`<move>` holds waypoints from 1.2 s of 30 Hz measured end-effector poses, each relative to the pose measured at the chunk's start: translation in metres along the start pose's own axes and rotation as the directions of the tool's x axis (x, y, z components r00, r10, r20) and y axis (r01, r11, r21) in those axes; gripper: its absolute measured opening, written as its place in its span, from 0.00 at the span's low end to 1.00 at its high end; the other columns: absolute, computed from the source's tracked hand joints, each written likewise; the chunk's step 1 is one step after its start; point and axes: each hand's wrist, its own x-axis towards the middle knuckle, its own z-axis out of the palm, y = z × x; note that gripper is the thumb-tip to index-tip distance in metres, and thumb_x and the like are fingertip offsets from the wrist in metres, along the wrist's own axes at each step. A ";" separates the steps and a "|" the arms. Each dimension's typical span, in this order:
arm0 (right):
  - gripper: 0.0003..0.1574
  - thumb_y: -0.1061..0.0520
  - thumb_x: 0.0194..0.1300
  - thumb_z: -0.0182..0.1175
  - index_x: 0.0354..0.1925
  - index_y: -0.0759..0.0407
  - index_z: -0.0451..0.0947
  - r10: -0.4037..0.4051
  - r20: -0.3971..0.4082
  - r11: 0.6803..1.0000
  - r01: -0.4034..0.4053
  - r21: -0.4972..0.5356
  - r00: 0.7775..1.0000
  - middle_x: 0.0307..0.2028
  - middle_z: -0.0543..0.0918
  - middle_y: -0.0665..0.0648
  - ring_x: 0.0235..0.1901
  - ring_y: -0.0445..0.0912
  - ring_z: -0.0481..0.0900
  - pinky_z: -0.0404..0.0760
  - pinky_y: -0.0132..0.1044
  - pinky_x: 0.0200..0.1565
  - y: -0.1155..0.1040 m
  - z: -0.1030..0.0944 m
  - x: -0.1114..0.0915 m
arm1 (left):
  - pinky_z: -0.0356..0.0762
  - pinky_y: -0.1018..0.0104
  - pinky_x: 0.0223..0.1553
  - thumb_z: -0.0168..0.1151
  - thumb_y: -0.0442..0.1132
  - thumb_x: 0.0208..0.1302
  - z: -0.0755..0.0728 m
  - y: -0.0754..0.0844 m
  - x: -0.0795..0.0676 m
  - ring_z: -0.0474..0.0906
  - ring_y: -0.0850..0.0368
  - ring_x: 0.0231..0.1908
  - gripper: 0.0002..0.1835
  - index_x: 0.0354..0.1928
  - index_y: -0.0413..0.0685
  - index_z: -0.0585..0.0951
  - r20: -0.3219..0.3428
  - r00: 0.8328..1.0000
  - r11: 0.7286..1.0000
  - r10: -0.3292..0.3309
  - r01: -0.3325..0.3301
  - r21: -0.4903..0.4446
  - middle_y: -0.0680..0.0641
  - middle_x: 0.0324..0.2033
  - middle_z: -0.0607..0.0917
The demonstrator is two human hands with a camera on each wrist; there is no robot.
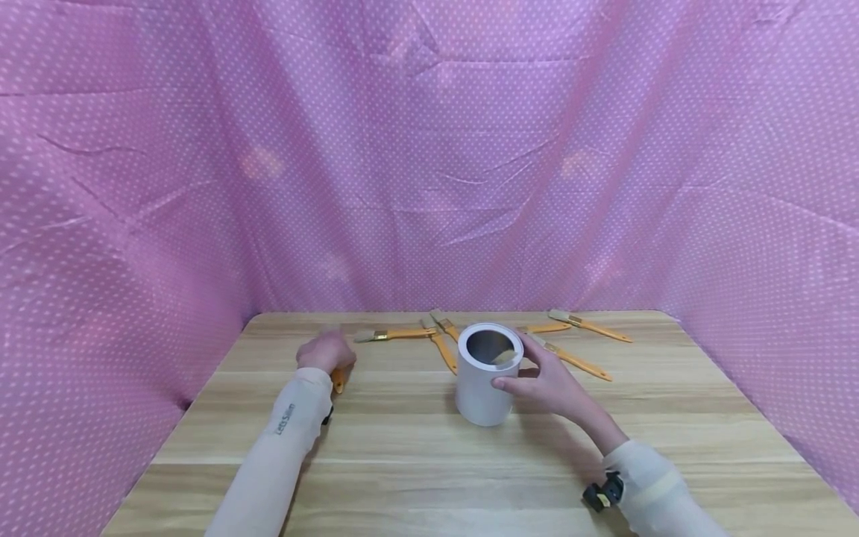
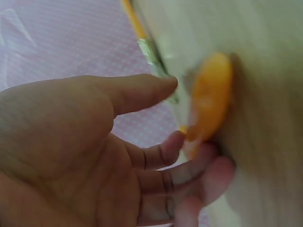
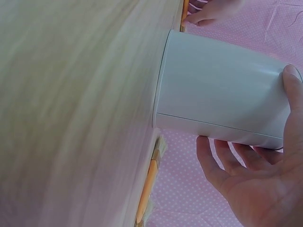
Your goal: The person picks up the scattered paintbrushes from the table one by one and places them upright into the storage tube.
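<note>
Left hand [image 1: 326, 352] looks loose, thumb off the brush [image 1: 338, 382] beneath it on the table's [image 1: 403, 470] left side; probably light, stiff, a bit slick, so I'd pinch mid-handle; right hand [image 1: 546, 380] grips the can [image 1: 485, 395] near the middle; likely rigid, smooth, so hold it just below the top.

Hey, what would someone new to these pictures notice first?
Probably the white canister near the middle of the wooden table, gripped by the right hand. Next, perhaps the pink dotted cloth rising behind, then the orange-handled brushes lying toward the table's far edge, some left of the canister, some right.
</note>
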 end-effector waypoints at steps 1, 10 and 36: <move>0.51 0.47 0.58 0.78 0.74 0.34 0.63 0.000 0.000 1.000 0.000 -0.002 1.000 0.66 0.72 0.46 0.64 0.54 0.72 0.82 0.46 0.54 0.000 0.000 0.000 | 0.76 0.56 0.34 0.61 0.40 0.63 0.000 -0.003 0.000 0.78 0.51 0.24 0.13 0.24 0.40 0.85 -0.006 1.000 1.000 0.015 -0.015 0.006 0.41 0.26 0.82; 0.51 0.48 0.58 0.78 0.74 0.36 0.63 -0.001 -0.002 1.000 0.001 -0.004 1.000 0.66 0.73 0.47 0.63 0.54 0.73 0.82 0.46 0.54 0.000 -0.002 -0.001 | 0.73 0.62 0.26 0.62 0.41 0.62 -0.006 -0.024 0.009 0.74 0.54 0.22 0.13 0.23 0.41 0.81 -0.039 0.999 0.997 0.027 -0.030 -0.066 0.44 0.24 0.82; 0.52 0.47 0.57 0.78 0.74 0.37 0.63 -0.001 0.007 1.000 0.001 0.017 1.000 0.65 0.73 0.47 0.65 0.54 0.71 0.80 0.51 0.56 -0.002 -0.002 -0.003 | 0.79 0.54 0.39 0.67 0.43 0.65 -0.018 -0.037 0.018 0.79 0.45 0.36 0.18 0.47 0.36 0.76 -0.014 0.995 0.859 0.102 -0.095 -0.503 0.37 0.40 0.82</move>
